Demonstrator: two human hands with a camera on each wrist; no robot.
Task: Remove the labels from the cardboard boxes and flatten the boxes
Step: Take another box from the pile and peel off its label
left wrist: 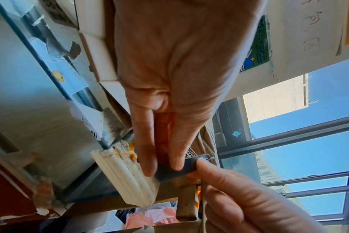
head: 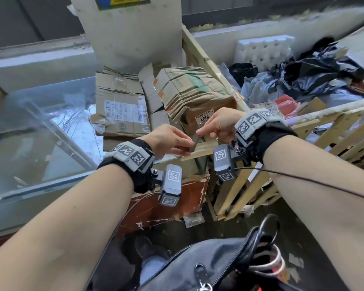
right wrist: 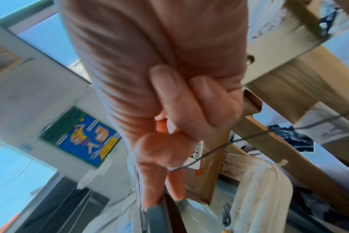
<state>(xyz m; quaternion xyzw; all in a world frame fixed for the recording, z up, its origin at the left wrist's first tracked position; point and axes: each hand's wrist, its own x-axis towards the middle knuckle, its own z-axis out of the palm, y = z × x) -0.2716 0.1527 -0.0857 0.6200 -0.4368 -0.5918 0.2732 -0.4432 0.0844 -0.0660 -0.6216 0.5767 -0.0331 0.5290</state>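
1. Left hand [head: 168, 137]: thumb and fingers pinch the lower end of a small dark flat tool [head: 194, 143]; in the left wrist view two fingertips [left wrist: 176, 164] press on its face.
2. Right hand [head: 218, 122]: thumb and forefinger pinch the upper end of the same tool; remaining fingers are curled into the palm.
3. Both hands meet just above the wooden crate rail [head: 200, 149].
4. Box [head: 198, 95]: crumpled, lying in the crate directly behind the hands; a white label [head: 204, 117] marked "1001" sits on its near face, just beside the right hand.
5. Flattened box [head: 122, 106]: lies left of the crumpled box, with a printed label [head: 114, 109] on top.
6. Black plastic bags [head: 315, 70] fill the crate compartment to the right.
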